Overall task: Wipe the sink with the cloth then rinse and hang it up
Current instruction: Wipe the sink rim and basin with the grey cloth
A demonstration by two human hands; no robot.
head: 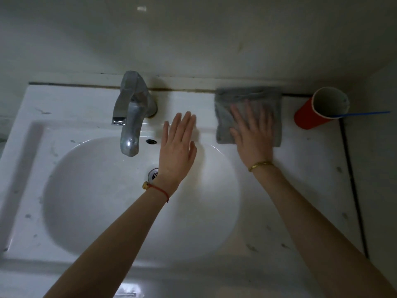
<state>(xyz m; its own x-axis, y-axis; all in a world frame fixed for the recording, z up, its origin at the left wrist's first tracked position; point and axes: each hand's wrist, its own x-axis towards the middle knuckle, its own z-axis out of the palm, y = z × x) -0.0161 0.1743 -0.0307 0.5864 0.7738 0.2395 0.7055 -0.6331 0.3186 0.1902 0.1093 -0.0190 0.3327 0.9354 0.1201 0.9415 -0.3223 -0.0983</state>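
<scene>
A grey folded cloth (227, 125) lies flat on the back right ledge of the white sink (71, 117). My right hand (252, 134) rests palm down on the cloth with its fingers spread, pressing on it rather than gripping it. My left hand (177, 149) hovers open over the rim of the basin, just right of the metal tap (131, 112), and holds nothing. The drain (153, 174) shows beside my left wrist.
A red paper cup (309, 115) with a blue stick (365, 113) in it stands at the back right, close to the cloth. A white wall runs behind the sink. A dark seam runs along the sink's right side.
</scene>
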